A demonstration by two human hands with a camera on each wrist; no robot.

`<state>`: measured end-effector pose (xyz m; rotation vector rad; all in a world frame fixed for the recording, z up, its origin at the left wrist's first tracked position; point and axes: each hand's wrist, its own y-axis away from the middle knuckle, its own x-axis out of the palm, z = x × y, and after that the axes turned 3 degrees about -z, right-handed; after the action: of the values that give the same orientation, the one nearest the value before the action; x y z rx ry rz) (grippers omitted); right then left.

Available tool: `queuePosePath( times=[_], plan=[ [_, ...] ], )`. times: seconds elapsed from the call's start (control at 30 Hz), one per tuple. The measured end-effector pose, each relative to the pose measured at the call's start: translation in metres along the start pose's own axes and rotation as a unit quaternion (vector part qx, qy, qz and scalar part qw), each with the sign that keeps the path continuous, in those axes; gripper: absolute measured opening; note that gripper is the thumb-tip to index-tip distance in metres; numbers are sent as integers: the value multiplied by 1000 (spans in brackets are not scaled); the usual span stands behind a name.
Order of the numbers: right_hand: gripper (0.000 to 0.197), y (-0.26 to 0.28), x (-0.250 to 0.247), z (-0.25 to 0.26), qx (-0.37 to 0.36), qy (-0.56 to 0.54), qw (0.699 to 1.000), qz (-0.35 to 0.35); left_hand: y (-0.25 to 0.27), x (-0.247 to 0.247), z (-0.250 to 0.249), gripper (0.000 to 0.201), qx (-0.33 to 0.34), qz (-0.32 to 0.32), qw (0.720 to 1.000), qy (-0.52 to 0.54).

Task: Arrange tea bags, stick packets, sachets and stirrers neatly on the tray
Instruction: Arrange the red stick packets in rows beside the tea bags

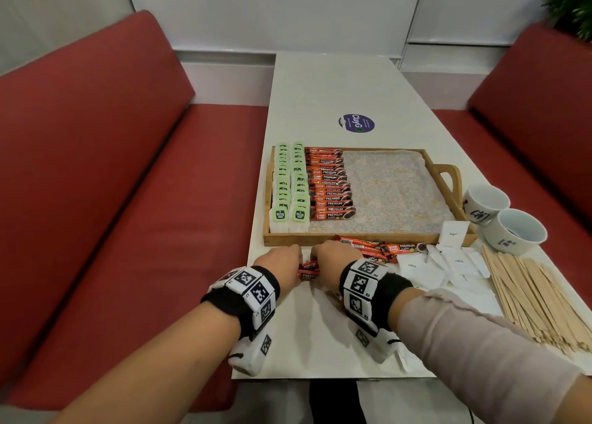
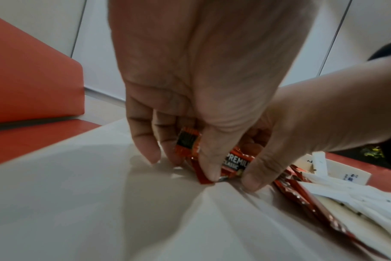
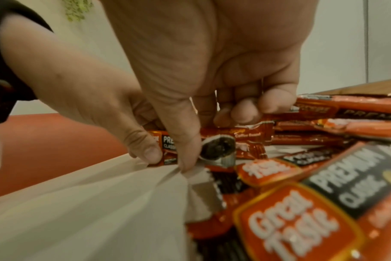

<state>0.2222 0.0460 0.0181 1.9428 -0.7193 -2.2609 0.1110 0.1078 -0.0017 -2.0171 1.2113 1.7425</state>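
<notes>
A long white table (image 1: 368, 87) runs away from the viewer between two red benches, one along its left edge (image 1: 105, 167) and one along its right edge (image 1: 538, 109). A round purple sticker (image 1: 357, 123) lies flat near the table's middle. Two white cups with dark blue markings (image 1: 501, 218) stand touching each other at the right edge. A green plant (image 1: 573, 0) shows beyond the far right corner.

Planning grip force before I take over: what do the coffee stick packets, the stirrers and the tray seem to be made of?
Coffee stick packets: glossy printed foil or plastic film, judging by crinkled edges and sheen. Stirrers: pale unfinished wood, flat thin strips. Tray: light brown wood, matte, grain faintly visible.
</notes>
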Motion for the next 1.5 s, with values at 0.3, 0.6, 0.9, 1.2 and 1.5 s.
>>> queuePosePath(
  times=[0.3,0.6,0.9,1.2,1.5],
  plan=[
    [21,-1,1,6,-12,49,999,-21,4,-6,0,29,12,-13,997,69],
    [29,-3,-16,6,-16,37,997,-66,4,-20,5,28,15,-69,984,166],
    [16,-7,-31,1,-26,-30,996,-86,2,-25,18,17,-12,-169,936,308],
    [17,-14,-56,-3,14,-205,967,-152,1,-36,5,82,-43,-67,838,540],
    [23,-14,-66,4,-13,-257,945,-202,-9,-57,-26,39,-53,-25,694,717]
  ],
)
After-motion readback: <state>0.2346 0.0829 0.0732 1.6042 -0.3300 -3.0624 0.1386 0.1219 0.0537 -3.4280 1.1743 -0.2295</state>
